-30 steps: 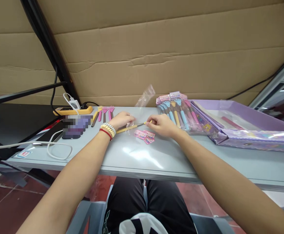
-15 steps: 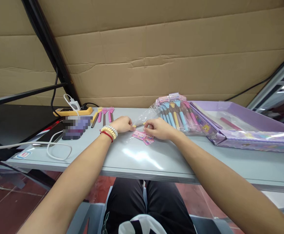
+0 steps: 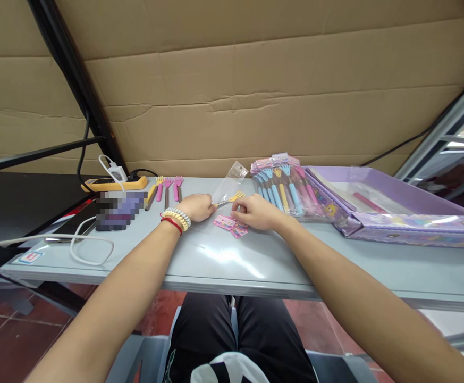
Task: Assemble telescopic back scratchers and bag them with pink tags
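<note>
My left hand [image 3: 200,207] is closed round a yellow back scratcher [image 3: 237,196]; its metal rod and hand-shaped head stick out to the right. Most of its handle is hidden in my fist. A clear plastic bag [image 3: 232,180] lies just behind the rod. Close by on the right, my right hand [image 3: 253,211] has its fingers curled together beside the scratcher's head. Its fingertips are at the edge of several small pink printed cards [image 3: 224,222] on the table. Whether they pinch a card cannot be made out.
Several pink and yellow back scratchers [image 3: 167,191] lie at the left. Bagged blue, yellow and pink ones [image 3: 291,191] are piled at the right, beside a purple box [image 3: 415,231]. A yellow power strip [image 3: 136,184], phones and a white cable [image 3: 92,261] occupy the table's [image 3: 216,268] left end.
The scratcher's yellow head has come into view between my hands. The plastic bag has shifted, dropping toward the right and then standing up again behind the rod. My right fingers have moved slightly left.
</note>
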A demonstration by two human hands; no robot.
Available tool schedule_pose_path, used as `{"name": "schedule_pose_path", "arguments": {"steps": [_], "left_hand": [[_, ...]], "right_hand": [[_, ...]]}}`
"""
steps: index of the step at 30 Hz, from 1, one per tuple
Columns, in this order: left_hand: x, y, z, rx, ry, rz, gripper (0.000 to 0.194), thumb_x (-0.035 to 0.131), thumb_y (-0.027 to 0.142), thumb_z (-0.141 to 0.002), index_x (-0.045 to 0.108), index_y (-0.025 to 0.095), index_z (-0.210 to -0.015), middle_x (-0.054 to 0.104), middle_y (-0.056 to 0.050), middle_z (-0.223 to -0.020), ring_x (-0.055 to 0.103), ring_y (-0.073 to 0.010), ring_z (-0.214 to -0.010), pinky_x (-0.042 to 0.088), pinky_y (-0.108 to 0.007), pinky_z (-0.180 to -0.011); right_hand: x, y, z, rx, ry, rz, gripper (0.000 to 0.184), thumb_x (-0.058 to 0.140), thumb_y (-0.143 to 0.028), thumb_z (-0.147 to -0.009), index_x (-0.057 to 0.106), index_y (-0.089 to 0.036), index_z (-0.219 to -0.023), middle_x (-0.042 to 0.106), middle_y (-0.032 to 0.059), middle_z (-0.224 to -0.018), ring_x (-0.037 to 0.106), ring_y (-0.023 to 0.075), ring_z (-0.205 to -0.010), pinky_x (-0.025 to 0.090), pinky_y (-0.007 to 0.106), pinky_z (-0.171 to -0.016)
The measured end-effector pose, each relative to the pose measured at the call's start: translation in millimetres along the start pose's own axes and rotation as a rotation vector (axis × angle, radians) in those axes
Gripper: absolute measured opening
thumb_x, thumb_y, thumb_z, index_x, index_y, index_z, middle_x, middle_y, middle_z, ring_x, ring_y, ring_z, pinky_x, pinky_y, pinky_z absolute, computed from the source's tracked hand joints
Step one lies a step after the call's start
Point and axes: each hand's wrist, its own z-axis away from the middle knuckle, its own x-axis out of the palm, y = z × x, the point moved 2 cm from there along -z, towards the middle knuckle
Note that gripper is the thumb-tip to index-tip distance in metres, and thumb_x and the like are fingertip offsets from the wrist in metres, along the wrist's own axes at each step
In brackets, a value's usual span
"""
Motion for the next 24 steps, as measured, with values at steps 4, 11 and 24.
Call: {"name": "schedule_pose_path", "arguments": {"steps": [4,11,24], "left_hand": [[-0.4,-1,0,0.011,0.027,0.016,0.042,0.035,0.040,-0.087,0.065,0.015,-0.101,0.068,-0.017,-0.105,0.064,-0.0303,-0.098,0.048,-0.038,-0.080],[2.8,-2,-3,-0.007,0.042,-0.028,0.045,0.032,0.040,-0.087,0.066,0.014,-0.099,0.068,-0.019,-0.105,0.064,-0.0326,-0.096,0.049,-0.040,-0.077],[-12.1,-1,4,0.169,0.201,0.611,0.033,0.041,0.047,-0.087,0.052,0.017,-0.079,0.057,-0.001,-0.071,0.050,-0.0140,-0.062,0.040,-0.026,-0.060]], "right_hand": [[1,1,0,0.004,-0.009,0.000,0.012,0.056,-0.026,-0.085,0.063,-0.017,-0.080,0.066,-0.0005,-0.064,0.056,0.0116,-0.060,0.035,0.022,-0.057],[0,0,0,0.018,-0.026,-0.001,0.011,0.056,-0.025,-0.084,0.063,-0.017,-0.079,0.065,-0.0003,-0.063,0.056,0.0116,-0.058,0.035,0.022,-0.057],[-4,1,-1,0.096,0.111,-0.005,0.022,0.052,-0.029,-0.087,0.063,-0.015,-0.074,0.062,0.0015,-0.062,0.050,0.0119,-0.058,0.031,0.024,-0.057]]}}
